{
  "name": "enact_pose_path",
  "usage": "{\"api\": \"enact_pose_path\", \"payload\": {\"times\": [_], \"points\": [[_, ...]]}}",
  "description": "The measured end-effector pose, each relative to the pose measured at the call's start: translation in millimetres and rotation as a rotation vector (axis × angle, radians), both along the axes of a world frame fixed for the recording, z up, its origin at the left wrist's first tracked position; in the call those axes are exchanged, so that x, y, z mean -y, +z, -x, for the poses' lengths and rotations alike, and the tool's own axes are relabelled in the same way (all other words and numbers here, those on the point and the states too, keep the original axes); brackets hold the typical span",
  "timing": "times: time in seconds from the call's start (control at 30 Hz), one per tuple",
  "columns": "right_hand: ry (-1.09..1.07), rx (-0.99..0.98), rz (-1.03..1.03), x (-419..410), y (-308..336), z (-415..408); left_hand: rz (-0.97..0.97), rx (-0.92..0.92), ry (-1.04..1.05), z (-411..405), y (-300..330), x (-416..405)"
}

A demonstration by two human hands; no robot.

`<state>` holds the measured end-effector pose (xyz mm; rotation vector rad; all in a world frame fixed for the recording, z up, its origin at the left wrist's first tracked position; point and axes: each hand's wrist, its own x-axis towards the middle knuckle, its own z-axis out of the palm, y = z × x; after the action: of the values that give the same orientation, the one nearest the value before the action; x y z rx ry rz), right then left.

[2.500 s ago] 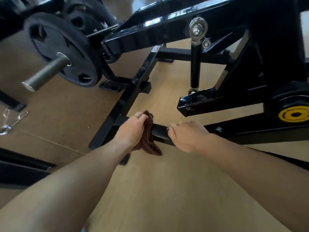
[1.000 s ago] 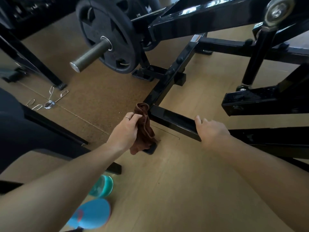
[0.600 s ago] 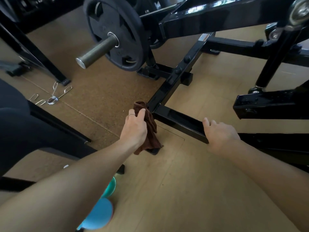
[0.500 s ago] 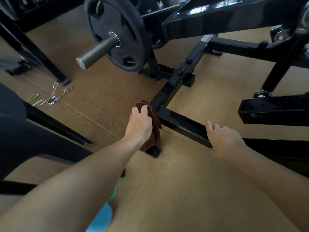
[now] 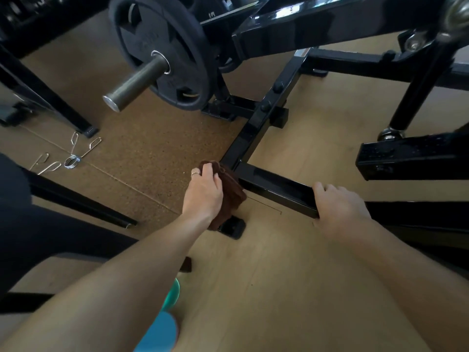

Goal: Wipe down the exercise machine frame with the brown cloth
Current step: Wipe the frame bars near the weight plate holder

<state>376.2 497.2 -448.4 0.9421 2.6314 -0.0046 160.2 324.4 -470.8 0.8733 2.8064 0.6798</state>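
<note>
The black exercise machine frame (image 5: 264, 123) lies low on the floor, one bar running away from me and a cross bar (image 5: 276, 186) running right. My left hand (image 5: 204, 193) grips the bunched brown cloth (image 5: 229, 194) and presses it against the frame's corner where the two bars meet. The cloth hangs down over the black rubber foot (image 5: 233, 227). My right hand (image 5: 337, 204) holds the cross bar further right, fingers curled over its top edge.
A black weight plate (image 5: 175, 44) on a steel sleeve (image 5: 134, 85) stands behind left. Spring collars (image 5: 73, 158) lie on the cork mat at left. A black leg (image 5: 83, 207) crosses at left. Blue and teal objects (image 5: 162, 326) sit by my left forearm. A black bracket (image 5: 411, 156) juts at right.
My left hand has slid the cloth from the cross bar leftward to the frame's corner and slightly up along it. My right hand has kept its hold on the cross bar.
</note>
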Motion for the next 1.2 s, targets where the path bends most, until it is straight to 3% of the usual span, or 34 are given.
{"api": "enact_pose_path", "payload": {"times": [0.2,0.63,0.87,1.2], "points": [[-0.049,-0.041,0.016,3,1,4,0.019,-0.030,0.023,-6,-3,18],[0.058,-0.156,-0.064,-4,-18,1,0.112,-0.094,-0.150,52,-2,-103],[0.076,-0.121,-0.083,-5,-21,2,0.074,-0.060,-0.097,67,-7,-190],[0.032,-0.113,-0.047,-3,-15,4,0.000,-0.028,-0.117,48,-6,-130]]}}
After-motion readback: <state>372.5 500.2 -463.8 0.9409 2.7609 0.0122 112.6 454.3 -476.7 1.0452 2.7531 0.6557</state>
